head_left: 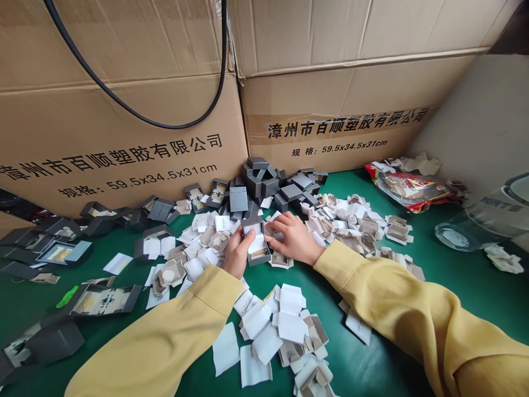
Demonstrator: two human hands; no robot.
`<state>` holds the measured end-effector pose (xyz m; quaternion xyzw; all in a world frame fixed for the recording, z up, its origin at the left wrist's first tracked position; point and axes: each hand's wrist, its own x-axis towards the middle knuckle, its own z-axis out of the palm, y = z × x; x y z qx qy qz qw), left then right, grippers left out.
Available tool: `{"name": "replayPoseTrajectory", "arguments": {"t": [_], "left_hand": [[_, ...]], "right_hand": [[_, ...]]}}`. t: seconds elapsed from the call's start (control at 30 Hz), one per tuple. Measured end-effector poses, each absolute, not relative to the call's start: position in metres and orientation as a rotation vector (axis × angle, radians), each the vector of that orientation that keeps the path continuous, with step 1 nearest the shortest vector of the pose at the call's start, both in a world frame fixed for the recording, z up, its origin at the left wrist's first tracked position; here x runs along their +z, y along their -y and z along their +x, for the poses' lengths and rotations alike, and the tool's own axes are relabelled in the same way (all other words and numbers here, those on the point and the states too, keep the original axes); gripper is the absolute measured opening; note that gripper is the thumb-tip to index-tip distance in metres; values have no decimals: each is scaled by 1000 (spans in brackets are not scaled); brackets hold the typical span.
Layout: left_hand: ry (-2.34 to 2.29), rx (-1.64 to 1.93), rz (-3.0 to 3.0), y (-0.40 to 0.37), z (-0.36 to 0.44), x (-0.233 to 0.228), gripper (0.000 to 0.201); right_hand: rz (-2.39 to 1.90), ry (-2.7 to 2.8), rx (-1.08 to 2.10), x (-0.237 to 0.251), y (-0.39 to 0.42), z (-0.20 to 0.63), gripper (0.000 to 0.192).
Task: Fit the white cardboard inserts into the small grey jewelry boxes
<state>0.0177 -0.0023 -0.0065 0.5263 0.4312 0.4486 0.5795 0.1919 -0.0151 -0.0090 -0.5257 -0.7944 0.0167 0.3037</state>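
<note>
Gripping open grey box (pixel 257 242) — left hand (pixel 236 252), right hand (pixel 291 237) — amid inserts.

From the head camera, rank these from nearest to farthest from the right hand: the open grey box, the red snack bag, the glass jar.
1. Open grey box, touching the right hand, between both hands.
2. Red snack bag, far right, near the cartons.
3. Glass jar, at the right edge.
</note>
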Motion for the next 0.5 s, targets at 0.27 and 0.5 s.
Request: {"name": "replayPoseTrajectory", "arguments": {"t": [0.27, 0.5], "left_hand": [[-893, 944, 1130, 4, 18, 0, 43], [-904, 923, 1125, 6, 19, 4, 41]], "right_hand": [[-1544, 2013, -147, -16, 10, 194, 27], [-1337, 1858, 122, -18, 6, 198, 31]]}}
